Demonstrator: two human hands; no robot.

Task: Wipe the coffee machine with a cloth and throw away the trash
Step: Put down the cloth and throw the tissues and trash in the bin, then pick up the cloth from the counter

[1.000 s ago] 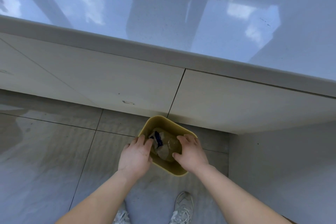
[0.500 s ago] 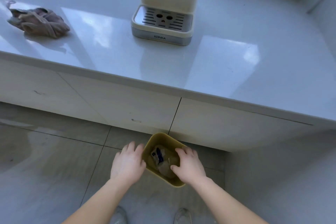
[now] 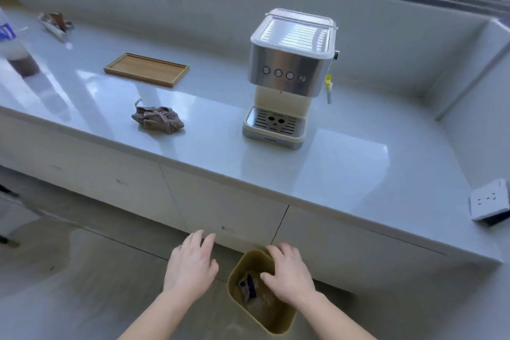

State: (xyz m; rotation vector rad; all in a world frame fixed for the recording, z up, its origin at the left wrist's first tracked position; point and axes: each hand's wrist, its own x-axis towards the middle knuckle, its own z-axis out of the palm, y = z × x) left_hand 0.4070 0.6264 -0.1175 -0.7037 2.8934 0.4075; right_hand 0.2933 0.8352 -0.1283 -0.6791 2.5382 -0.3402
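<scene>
A silver and cream coffee machine (image 3: 287, 80) stands on the pale countertop (image 3: 358, 163). A crumpled brown cloth (image 3: 157, 119) lies on the counter to its left. On the floor below sits a small yellow trash bin (image 3: 278, 320) with crumpled wrappers (image 3: 249, 288) inside. My right hand (image 3: 289, 273) hovers over the bin's right rim, fingers loosely curved, holding nothing. My left hand (image 3: 191, 265) is clear of the bin on its left, fingers spread and empty.
A wooden tray (image 3: 146, 69) lies on the counter behind the cloth. A plastic cup (image 3: 16, 47) and a small wrapper (image 3: 56, 22) are at the far left. A white power socket block (image 3: 489, 201) sits at the counter's right edge. Grey cabinet fronts (image 3: 220, 201) face the tiled floor.
My view has lifted from the bin to the counter. Both hands have come off the bin, the left one drawing away to the left, the right one rising above the rim.
</scene>
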